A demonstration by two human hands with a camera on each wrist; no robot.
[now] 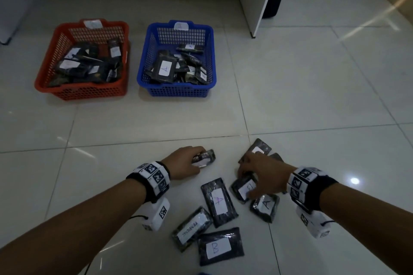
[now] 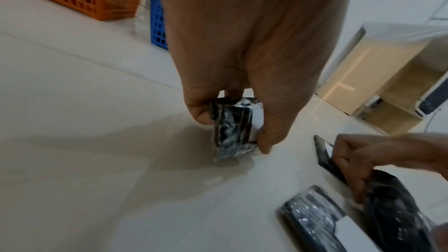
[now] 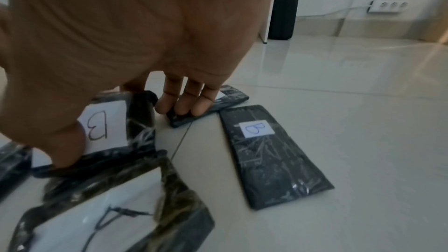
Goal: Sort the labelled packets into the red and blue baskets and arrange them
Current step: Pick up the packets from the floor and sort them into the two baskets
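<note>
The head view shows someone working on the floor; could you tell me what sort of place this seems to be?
Probably an office or workroom. The floor is glossy pale tile, a white desk panel stands behind the blue basket, and the right wrist view shows a wall socket strip.

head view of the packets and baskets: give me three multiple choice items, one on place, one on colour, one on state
1. Where does the red mesh plastic basket stand?
A. left of the blue mesh plastic basket
B. right of it
C. stacked inside it

2. What colour are the paper labels on the black plastic-wrapped packets?
A. yellow
B. white
C. green

3. What is the left hand doing?
A. lying flat on the white tiled floor
B. gripping a small black wrapped packet
C. holding a basket

Answers: 1 A, the baskets stand side by side; 2 B, the lettered labels are white; 3 B, fingers and thumb curl round it.
</note>
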